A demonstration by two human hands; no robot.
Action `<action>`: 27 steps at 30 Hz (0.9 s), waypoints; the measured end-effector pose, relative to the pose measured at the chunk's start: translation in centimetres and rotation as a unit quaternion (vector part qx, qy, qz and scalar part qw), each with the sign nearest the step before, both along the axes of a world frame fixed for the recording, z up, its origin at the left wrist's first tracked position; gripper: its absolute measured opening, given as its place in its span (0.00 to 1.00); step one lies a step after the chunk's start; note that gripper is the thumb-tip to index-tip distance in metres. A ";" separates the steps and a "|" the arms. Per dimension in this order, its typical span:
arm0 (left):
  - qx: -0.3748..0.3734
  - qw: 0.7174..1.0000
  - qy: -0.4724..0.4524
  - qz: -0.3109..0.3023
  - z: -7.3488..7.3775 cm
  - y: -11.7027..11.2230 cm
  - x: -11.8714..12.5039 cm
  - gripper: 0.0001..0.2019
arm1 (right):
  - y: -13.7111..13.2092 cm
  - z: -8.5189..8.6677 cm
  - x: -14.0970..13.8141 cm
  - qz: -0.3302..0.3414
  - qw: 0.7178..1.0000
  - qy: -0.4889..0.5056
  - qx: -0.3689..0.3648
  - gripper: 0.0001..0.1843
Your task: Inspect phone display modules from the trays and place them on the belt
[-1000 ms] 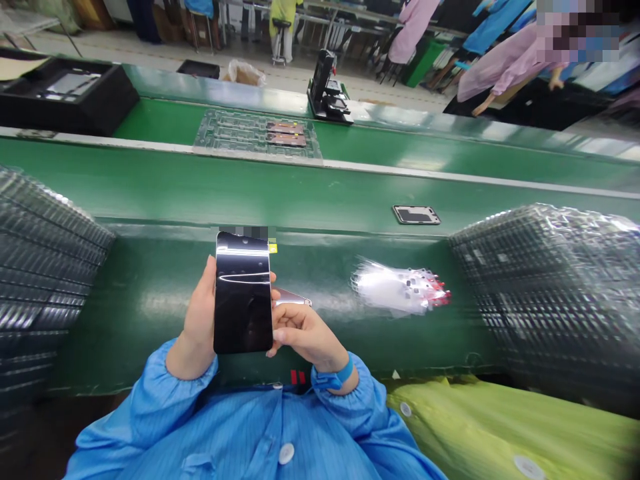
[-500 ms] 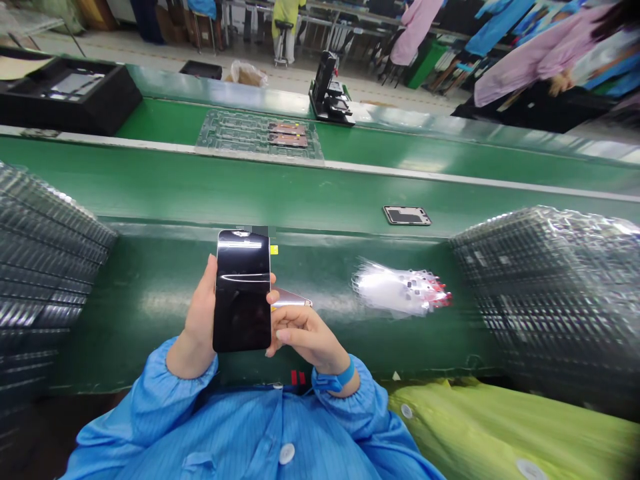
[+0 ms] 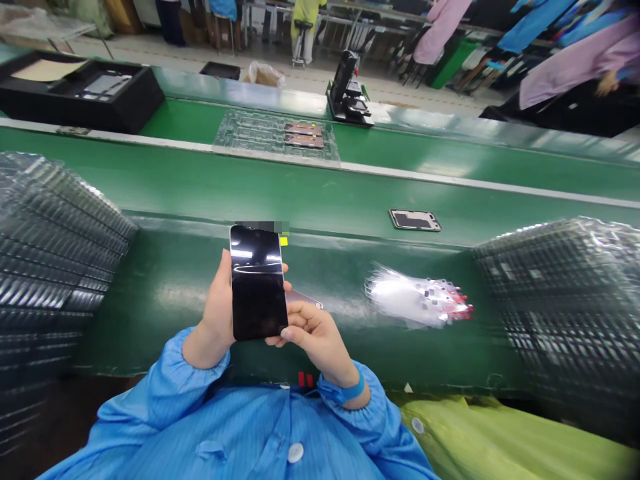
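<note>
A smartphone screen [image 3: 258,293] with a glossy black face and a pale edge is held upright before me. My left hand [image 3: 218,308] wraps it from the left side, and its fingertips come round the right edge. At the lower right corner my right hand [image 3: 315,333] pinches the edge, thumb in front and fingers behind. A yellow tab [image 3: 284,241] sticks out near the top right corner. Partly hidden behind the hands, a flat pinkish part [image 3: 304,299] lies on the green bench [image 3: 165,300].
Stacks of clear plastic trays [image 3: 55,233] [image 3: 575,300] rise on both sides. To the right lie a pile of clear film strips with red ends [image 3: 417,295] and a phone housing [image 3: 415,220]. Beyond are a clear tray [image 3: 250,137], a black fixture [image 3: 347,93] and a black box [image 3: 120,110].
My right thumb has come onto the lower right corner of the screen, where it was just beside it before. The whole view has shifted slightly, so things appear farther right.
</note>
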State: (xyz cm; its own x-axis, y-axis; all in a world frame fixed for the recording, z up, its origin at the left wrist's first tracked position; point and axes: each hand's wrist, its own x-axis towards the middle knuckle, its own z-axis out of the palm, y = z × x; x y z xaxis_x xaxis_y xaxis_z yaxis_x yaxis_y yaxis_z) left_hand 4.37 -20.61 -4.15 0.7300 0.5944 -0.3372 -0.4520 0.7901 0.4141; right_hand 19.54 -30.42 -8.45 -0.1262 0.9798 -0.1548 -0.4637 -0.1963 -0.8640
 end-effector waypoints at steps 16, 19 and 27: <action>-0.028 0.999 -0.020 -0.001 -0.2 0.2 -0.4 0.44 | 0.2 0.2 0.5 0.056 0.997 0.058 -0.001 0.20; -0.028 1.000 -0.008 -0.005 -0.3 0.4 -0.5 0.44 | 0.3 0.4 0.5 0.062 0.997 0.054 -0.014 0.21; -0.011 0.999 -0.026 -0.022 -0.2 0.3 -0.4 0.46 | 0.5 0.0 0.1 0.015 0.999 0.043 0.000 0.19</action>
State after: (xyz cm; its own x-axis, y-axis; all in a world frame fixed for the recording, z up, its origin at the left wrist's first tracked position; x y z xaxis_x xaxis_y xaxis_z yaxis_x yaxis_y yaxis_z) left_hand 3.98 -20.33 -4.31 0.7721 0.5542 -0.3111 -0.4365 0.8182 0.3743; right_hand 19.63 -29.96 -8.47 -0.1689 0.9753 -0.1422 -0.5308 -0.2116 -0.8207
